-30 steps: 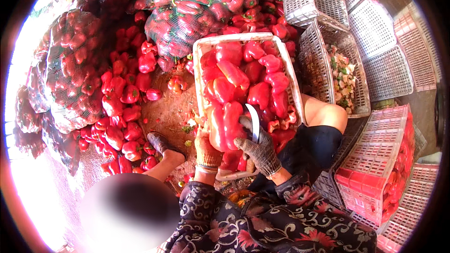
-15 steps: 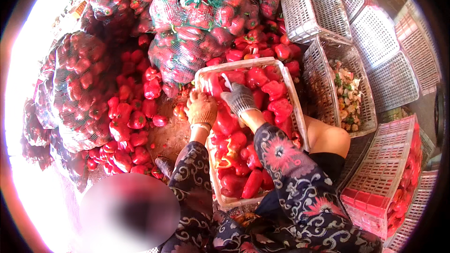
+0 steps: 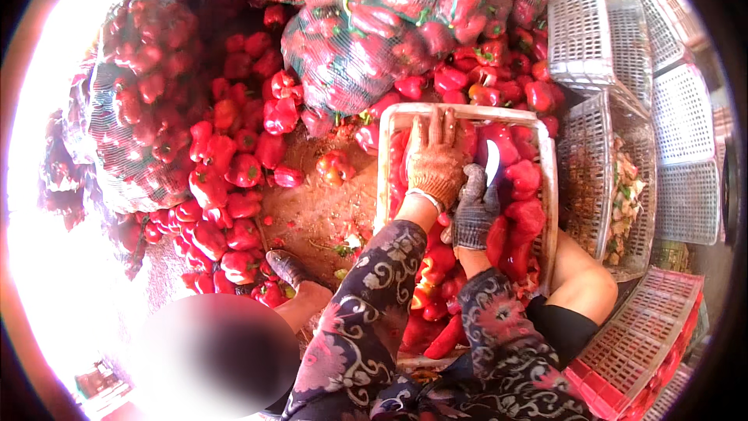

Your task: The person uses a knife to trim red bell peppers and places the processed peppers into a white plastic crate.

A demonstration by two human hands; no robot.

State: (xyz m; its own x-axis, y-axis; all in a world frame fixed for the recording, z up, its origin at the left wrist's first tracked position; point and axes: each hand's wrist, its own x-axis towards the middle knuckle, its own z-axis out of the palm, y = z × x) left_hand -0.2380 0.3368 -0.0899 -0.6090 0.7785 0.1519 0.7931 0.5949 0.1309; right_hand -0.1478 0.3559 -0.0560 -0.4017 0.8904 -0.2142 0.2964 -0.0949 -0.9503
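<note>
My left hand [image 3: 432,162], in a soiled tan glove, lies over the red bell peppers [image 3: 523,217] in the far part of a pale plastic crate [image 3: 383,179]. Its fingers stretch toward the far rim, and whatever is under the palm is hidden. Just to its right, my right hand [image 3: 474,214] wears a grey glove, closed around a small knife [image 3: 492,160]. The short curved blade points away from me above the peppers; the handle is mostly covered by the fingers.
Loose red peppers [image 3: 209,240] lie in a heap at left, beside stuffed net bags [image 3: 140,101]. Another full net bag [image 3: 354,58] stands beyond the crate. At right are stacked white crates [image 3: 580,27], a crate of trimmings [image 3: 627,195] and a red-and-white crate [image 3: 635,343].
My left hand has moved from the crate's left rim onto the peppers inside. My right hand has drawn back toward me with the knife. The view has shifted, so the crate appears farther right.
</note>
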